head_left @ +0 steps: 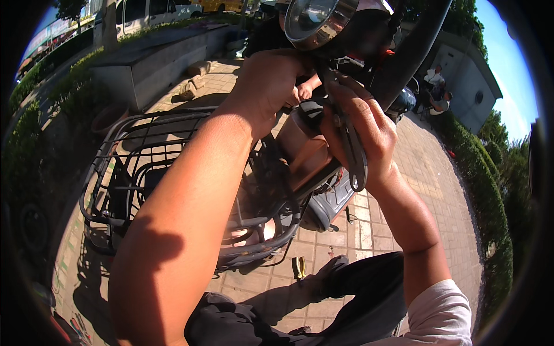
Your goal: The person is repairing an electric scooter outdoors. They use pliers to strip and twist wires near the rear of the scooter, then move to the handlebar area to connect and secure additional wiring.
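My right hand [366, 124] is closed round a dark metal wrench [357, 167]; its handle end, with a hole, hangs below my fingers. The wrench's upper end reaches under a round chrome headlight [320, 22], where its jaw is hard to make out. My left hand [271, 78] is raised beneath the headlight, its fingers curled inward and largely hidden; what they grip does not show. A black rounded part [311, 112] sits between my hands. Just behind them is another person's hand [307, 89], partly covered by my left hand.
A black wire basket [104, 167] stands below my left forearm. Pliers with yellow handles [298, 268] lie on the paving [369, 230], and more tools [79, 328] lie at the lower left. A low stone wall [138, 83] runs behind the basket. People sit [438, 104] by a hedge farther right.
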A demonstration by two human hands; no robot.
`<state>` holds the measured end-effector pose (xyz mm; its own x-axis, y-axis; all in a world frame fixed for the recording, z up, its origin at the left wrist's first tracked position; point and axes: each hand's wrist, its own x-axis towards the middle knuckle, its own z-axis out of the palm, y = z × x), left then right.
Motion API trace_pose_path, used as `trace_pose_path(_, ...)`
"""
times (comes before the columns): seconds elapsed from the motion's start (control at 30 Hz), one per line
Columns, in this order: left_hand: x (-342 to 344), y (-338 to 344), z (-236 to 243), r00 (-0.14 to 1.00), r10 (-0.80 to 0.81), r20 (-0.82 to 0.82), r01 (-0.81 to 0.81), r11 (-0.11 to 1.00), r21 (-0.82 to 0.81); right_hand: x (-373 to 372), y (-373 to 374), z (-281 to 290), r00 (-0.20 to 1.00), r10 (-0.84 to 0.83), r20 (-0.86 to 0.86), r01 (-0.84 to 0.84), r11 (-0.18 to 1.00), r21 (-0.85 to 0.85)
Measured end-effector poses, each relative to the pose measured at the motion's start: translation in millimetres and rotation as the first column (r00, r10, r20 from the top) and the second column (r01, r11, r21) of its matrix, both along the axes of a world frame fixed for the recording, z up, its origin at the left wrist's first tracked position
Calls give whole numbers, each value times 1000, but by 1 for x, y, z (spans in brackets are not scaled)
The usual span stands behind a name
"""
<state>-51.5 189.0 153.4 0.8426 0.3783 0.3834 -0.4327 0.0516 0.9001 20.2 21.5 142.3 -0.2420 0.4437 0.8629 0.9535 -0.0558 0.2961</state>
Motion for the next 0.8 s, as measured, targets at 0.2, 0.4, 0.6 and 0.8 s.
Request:
trace_pose_path(0.2, -2, -5, 1, 999, 32, 41, -37, 993, 110, 4, -6, 4, 998, -15, 65, 19, 997, -71)
trace_pose_path(0.4, -4, -8, 3, 999, 18, 33, -21, 994, 107, 12, -8, 3, 992, -9, 127, 20, 996, -87)
trace_pose_path(0.6, -7, -10, 5, 1000, 28, 5, -28, 997, 68, 11, -14, 7, 990, -20, 140, 42, 987, -155)
trace_pose_path(0.8, -3, -7, 3, 999, 26, -33, -28, 998, -55, 14, -21, 9, 979, -28, 202, 65, 981, -181)
